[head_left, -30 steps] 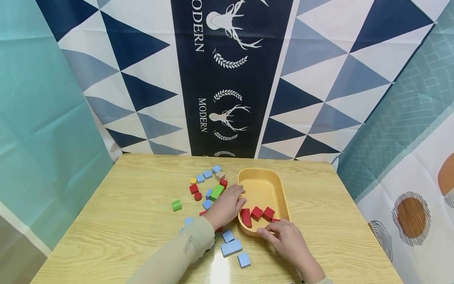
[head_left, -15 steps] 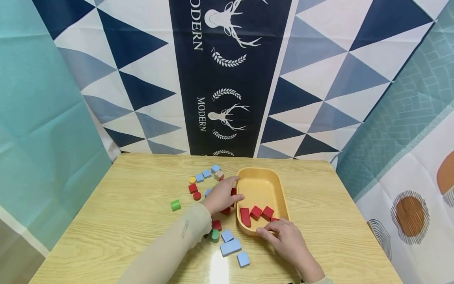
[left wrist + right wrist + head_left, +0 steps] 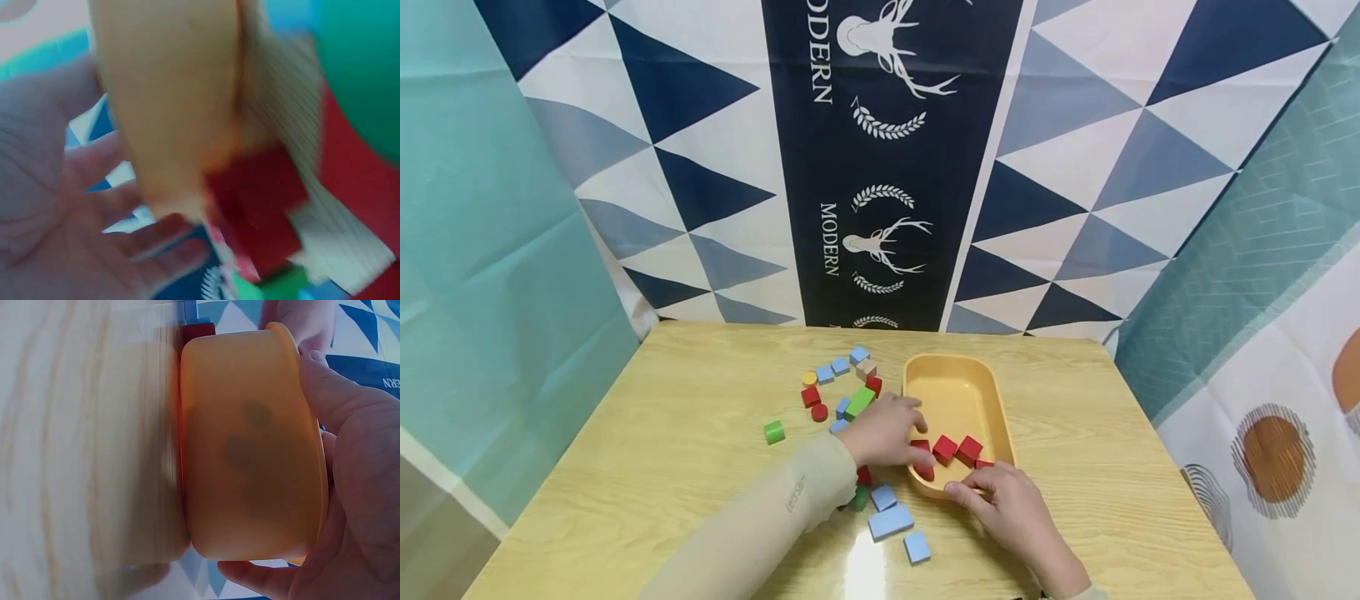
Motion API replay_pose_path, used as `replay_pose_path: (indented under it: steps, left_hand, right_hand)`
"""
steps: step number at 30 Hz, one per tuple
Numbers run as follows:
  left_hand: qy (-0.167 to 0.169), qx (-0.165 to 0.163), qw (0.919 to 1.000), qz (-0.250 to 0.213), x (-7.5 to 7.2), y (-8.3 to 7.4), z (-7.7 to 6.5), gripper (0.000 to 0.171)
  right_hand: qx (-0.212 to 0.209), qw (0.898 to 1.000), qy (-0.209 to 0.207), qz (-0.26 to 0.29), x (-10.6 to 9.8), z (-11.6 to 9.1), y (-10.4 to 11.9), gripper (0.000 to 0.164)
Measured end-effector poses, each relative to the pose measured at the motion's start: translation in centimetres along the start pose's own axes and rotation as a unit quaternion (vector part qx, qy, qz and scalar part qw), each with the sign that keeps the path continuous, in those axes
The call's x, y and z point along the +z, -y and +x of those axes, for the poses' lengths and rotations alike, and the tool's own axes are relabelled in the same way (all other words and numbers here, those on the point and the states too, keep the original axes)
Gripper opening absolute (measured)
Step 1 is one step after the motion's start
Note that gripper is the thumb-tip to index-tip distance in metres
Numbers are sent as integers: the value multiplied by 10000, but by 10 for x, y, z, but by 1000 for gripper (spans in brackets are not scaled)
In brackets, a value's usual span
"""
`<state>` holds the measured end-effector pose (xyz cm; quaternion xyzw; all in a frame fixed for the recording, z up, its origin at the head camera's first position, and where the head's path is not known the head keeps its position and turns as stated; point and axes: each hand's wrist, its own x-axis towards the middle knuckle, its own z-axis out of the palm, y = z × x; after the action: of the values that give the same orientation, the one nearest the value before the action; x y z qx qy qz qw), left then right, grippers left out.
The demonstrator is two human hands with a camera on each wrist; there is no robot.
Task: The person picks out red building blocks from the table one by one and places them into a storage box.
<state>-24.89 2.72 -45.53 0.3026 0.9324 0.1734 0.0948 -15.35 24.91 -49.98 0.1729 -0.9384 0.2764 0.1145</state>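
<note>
1. Behind my work hangs a patterned cloth of navy, grey-blue and white triangles, with a dark central band of deer heads. A teal cloth closes off my left side, and a printed cloth with brown rounds my right.
2. Below spreads the wooden table, pale and grained.
3. The yellow-orange tray sits on it, right of centre, its corners rounded.
4. My right hand grips the tray's rim at the near right corner, thumb on the near edge.
5. My left hand reaches over the tray's left side, fingers spread and loosely bent, gripping nothing; whether it touches the rim, I cannot tell.
6. A long blue block lies on the table, near the tray's near left corner.
7. A bright green block lies left of the tray, just beyond my left hand.
8. Red blocks sit in the tray's near end, one partly hidden by my left thumb.
9. A green cylinder lies well apart, far left of the tray.
10. A yellow disc lies near the red and blue pieces beyond.
</note>
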Motion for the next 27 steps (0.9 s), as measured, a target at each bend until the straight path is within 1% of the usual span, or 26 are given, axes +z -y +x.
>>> replay_pose_path:
  steps: [1,2,4,6,8,11,12,14,17,19,21,22,25,27]
  left_hand:
    - [110,144,9996,202,0,-5,-2,53]
    - [164,223,9990,353,1,-9,-3,54]
    - [192,192,9988,417,1,-14,-4,53]
    - [145,53,9994,312,1,-15,-4,52]
    - [81,4,9998,159,0,-12,-3,51]
    - [119,165,9996,-210,-6,-3,-6,49]
    - [181,243,9991,-280,-9,1,-8,50]
    - [420,351,9977,-391,-12,10,-16,56]
    - [877,510,9941,-375,-14,19,-30,76]
    - [1081,642,9915,-330,-13,21,-38,88]
    - [1122,732,9904,-328,-12,22,-44,94]
    - [1113,737,9904,-362,-11,22,-46,95]
    - [1101,666,9909,-389,-11,24,-50,95]
    - [1197,605,9899,-456,-11,25,-52,95]
  right_hand:
    - [17,10000,-7,0,-1,0,0,21]
    - [30,10000,3,-4,-1,0,-1,21]
    - [31,10000,50,4,-1,0,-1,23]
    - [17,10000,77,18,-1,0,-1,23]
    - [20,10000,49,30,-1,-1,-2,22]
    - [-3,10000,-54,3,0,-3,-2,20]
    - [-29,10000,-64,-4,0,-3,-2,20]
    - [-101,9999,-50,-22,1,-3,-2,21]
    - [-211,9998,-22,-10,-1,-2,-3,21]
    - [-269,9996,-63,-21,-3,-1,-3,20]
    - [-331,9994,-114,-33,-4,0,-3,18]
    - [-357,9993,-122,-51,-4,0,-2,18]
    - [-382,9992,-60,-58,-3,0,-1,19]
    - [-329,9994,24,-55,-2,-1,0,20]
